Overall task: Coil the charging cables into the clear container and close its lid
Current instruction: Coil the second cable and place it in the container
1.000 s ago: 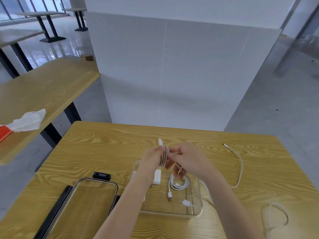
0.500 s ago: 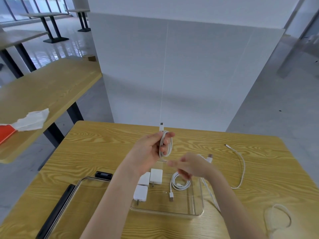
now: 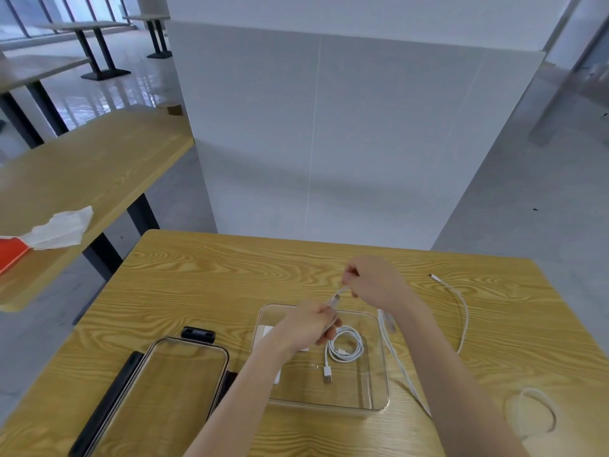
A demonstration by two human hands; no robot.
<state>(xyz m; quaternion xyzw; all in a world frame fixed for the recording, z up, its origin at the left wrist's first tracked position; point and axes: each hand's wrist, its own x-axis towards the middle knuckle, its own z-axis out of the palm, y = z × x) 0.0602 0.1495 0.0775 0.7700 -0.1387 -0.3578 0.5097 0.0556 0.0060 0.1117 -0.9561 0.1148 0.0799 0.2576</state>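
1. Nearest us, just left of the clear container [image 3: 382,357], its lid [image 3: 184,384] lies off on the wooden table [image 3: 204,285].
2. Inside the container rests one coiled cable [image 3: 346,347]; two loose cables [image 3: 461,311] lie to its right.
3. Above its far rim, our left hand [image 3: 309,328] grips a small cable bundle [image 3: 334,303], and our right hand [image 3: 375,285] pinches its tail.
4. We judge the cord light, limp and springy; holding the loops together at the middle should stop them unwinding.
5. Beyond the container stands a white partition [image 3: 329,143], with more tables far left.
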